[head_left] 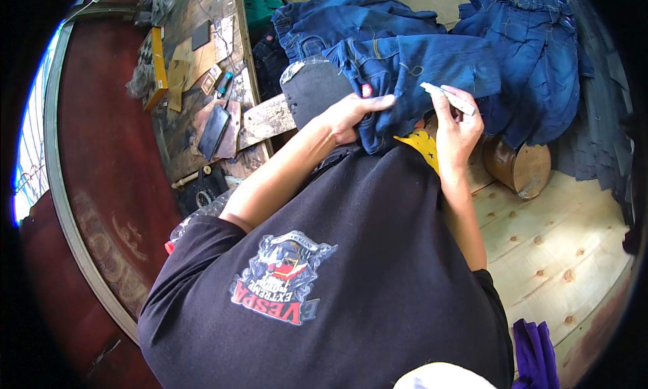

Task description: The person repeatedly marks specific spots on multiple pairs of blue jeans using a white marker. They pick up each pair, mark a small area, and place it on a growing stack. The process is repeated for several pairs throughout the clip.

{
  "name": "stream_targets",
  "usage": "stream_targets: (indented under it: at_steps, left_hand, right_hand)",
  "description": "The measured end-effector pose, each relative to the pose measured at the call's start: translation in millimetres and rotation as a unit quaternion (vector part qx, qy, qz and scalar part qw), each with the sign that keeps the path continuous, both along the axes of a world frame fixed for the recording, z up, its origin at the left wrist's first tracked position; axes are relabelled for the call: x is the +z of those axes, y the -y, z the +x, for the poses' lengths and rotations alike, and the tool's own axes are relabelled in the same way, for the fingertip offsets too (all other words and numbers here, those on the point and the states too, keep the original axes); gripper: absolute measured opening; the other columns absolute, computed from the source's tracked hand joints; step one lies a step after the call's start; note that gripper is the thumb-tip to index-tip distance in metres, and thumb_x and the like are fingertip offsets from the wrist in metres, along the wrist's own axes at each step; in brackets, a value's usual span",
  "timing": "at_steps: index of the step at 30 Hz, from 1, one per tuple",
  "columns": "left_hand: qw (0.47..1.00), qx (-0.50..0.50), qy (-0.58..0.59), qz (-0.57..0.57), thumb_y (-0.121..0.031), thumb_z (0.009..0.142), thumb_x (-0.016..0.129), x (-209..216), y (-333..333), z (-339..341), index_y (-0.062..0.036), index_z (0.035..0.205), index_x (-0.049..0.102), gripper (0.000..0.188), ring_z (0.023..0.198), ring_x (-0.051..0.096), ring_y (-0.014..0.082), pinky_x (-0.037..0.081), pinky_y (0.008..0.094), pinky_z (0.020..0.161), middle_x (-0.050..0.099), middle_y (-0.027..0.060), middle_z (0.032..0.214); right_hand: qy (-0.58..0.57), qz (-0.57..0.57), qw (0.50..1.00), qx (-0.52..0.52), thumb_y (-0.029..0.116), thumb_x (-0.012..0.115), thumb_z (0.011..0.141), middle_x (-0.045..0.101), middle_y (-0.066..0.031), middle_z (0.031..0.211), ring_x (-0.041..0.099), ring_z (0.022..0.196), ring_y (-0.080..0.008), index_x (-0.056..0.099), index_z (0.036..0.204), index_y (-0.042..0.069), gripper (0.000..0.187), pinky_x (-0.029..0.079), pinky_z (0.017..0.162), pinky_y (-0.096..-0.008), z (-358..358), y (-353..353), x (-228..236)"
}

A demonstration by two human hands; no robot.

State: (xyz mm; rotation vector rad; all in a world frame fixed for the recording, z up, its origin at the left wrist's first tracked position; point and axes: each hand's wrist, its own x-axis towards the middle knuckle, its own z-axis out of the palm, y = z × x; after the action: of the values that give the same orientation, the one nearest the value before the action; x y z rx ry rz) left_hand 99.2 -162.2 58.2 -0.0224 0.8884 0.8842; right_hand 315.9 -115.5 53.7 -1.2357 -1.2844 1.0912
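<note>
One denim piece [466, 68] held at near-left edge by left hand [347, 119], thumb pressed on top; one black board [314, 95] partly covered at right by it. One white tool [449, 98] gripped by right hand [459, 125] over denim piece, contact cannot be told. Two denim heaps laid: one far [358, 14], one far right [523, 65]. One wooden cylinder [526, 169] set at right. One phone [214, 129] laid left, on bench [179, 136].
</note>
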Motion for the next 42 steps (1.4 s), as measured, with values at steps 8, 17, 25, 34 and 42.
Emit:
stream_targets:
  at_steps: [8, 17, 25, 34, 42]
  left_hand:
    - [0.997, 0.050, -0.038, 0.044, -0.003, 0.099, 0.074, -4.1, 7.5, -5.3, 0.0015, 0.128, 0.074, 0.029, 0.107, 0.079, 0.0288, 0.065, 0.0457, 0.099, 0.080, 0.0150, 0.121]
    - [0.997, 0.063, -0.032, 0.039, -0.003, 0.098, 0.075, -4.1, 11.6, -6.8, 0.0041, 0.130, 0.071, 0.033, 0.115, 0.077, 0.0289, 0.059, 0.0496, 0.110, 0.079, 0.0151, 0.121]
    - [0.997, 0.061, -0.017, 0.036, -0.001, 0.098, 0.074, -14.9, 12.1, -9.1, 0.0015, 0.140, 0.066, 0.043, 0.114, 0.077, 0.0294, 0.062, 0.0486, 0.105, 0.077, 0.0158, 0.128]
    - [0.893, -0.219, -0.387, 0.069, -0.016, 0.092, 0.089, -14.6, 44.2, -92.4, 0.0022, 0.153, 0.051, 0.074, 0.127, 0.068, 0.0257, 0.051, 0.0459, 0.118, 0.069, 0.0131, 0.143]
    - [0.785, -0.430, -0.430, 0.120, -0.012, 0.093, 0.083, -23.7, -10.7, -57.0, -0.0024, 0.126, 0.075, 0.035, 0.106, 0.068, 0.0119, 0.057, 0.0366, 0.096, 0.077, 0.0056, 0.113]
  right_hand:
    - [0.049, 0.054, 0.991, 0.113, 0.008, 0.087, 0.094, 0.079, -0.0029, 0.091, 0.065, 0.073, -0.0063, 0.080, 0.104, -0.001, 0.015, 0.053, 0.066, -0.0233, -20.9, 13.3, 18.2]
    - [0.017, 0.053, 0.996, 0.068, 0.009, 0.085, 0.096, 0.080, -0.0042, 0.096, 0.069, 0.081, -0.0077, 0.079, 0.104, -0.002, 0.015, 0.055, 0.071, -0.0248, -11.0, 6.3, 9.4]
    - [-0.016, -0.011, 0.991, 0.130, 0.014, 0.085, 0.097, 0.079, -0.0016, 0.095, 0.068, 0.082, -0.0057, 0.079, 0.107, 0.000, 0.018, 0.053, 0.072, -0.0233, -6.2, -4.3, -2.9]
    - [0.167, 0.129, 0.976, -0.048, 0.014, 0.060, 0.112, 0.082, -0.0138, 0.099, 0.076, 0.082, -0.0221, 0.068, 0.138, 0.007, 0.028, 0.058, 0.071, -0.0345, 98.9, -173.1, -73.6]
    - [0.512, 0.047, 0.839, 0.179, 0.027, 0.056, 0.110, 0.074, -0.0263, 0.087, 0.074, 0.084, -0.0509, 0.065, 0.125, 0.022, 0.018, 0.054, 0.070, -0.0606, 233.1, -249.8, -124.7]
